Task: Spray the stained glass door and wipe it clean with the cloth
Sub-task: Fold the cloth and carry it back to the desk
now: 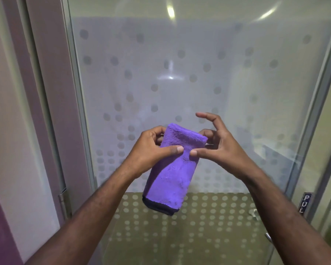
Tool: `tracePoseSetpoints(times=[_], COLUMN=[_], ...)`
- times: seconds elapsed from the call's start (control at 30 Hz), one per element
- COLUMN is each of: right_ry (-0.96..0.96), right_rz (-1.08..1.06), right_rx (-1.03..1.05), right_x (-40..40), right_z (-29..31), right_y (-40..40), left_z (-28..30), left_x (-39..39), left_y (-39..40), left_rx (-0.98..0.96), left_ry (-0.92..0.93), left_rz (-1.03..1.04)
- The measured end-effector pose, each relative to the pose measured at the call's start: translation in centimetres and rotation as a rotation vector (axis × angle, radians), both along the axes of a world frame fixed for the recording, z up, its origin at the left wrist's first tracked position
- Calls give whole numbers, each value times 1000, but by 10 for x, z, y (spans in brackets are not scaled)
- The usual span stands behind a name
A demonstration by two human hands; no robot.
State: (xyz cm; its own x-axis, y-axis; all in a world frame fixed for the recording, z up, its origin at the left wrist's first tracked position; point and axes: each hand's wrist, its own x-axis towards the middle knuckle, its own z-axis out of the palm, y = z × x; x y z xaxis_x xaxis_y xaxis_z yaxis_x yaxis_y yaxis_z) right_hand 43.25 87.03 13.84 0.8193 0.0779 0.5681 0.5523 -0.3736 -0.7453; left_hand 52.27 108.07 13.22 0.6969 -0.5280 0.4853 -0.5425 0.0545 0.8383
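We hold a soft, light purple cloth point(172, 169) before the glass door point(199, 73) — left hand point(151, 148) gripping its folded top, right hand point(216, 144) pinching loosely; the plush fold offers the best hold.

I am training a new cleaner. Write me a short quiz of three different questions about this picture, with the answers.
1. True or false: the purple cloth is folded.
2. Which holds the cloth: A) left hand only, B) right hand only, C) both?
3. Fill in: the sign at the right edge of the glass door starts with the letters ____.

Key: 1 true. 2 C, both thumbs press the front of the cloth. 3 PUL; the rest is hidden.
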Motion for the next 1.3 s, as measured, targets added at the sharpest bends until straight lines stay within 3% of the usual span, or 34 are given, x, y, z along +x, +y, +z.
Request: tracePoseSetpoints(times=[0.23, 0.37, 0.53, 0.7, 0.9, 1.0, 1.07, 1.17, 1.3], right_ry=[-66, -63, 241, 587, 354, 256, 241, 243, 245], right_rz=[2, 38, 244, 129, 161, 155, 121, -130, -339], right_rx=[-181, -155, 161, 745, 1192, 1135, 969, 707, 645], right_x=[7, 7, 8, 0, -16, -27, -28, -27, -43], right_z=[18, 12, -12, -56, -74, -68, -68, -72, -65], right_y=[19, 21, -8, -9, 5, -1, -6, -17, -30], left_z=[27, 36, 48, 43, 25, 15, 7, -1, -3], left_x=[2, 1, -3, 9, 34, 42, 45, 45, 47], left_y=[12, 9, 11, 13, -1, -7, -12, -20, -26], left_rx=[326, 500, 368, 111, -92, -156, -183, -192, -19], left_ry=[-171, -269, -211, -82, 59, 101, 99, 132, 166], left_rz=[-38, -120, -235, -283, -99, 6, 55, 70, 14])
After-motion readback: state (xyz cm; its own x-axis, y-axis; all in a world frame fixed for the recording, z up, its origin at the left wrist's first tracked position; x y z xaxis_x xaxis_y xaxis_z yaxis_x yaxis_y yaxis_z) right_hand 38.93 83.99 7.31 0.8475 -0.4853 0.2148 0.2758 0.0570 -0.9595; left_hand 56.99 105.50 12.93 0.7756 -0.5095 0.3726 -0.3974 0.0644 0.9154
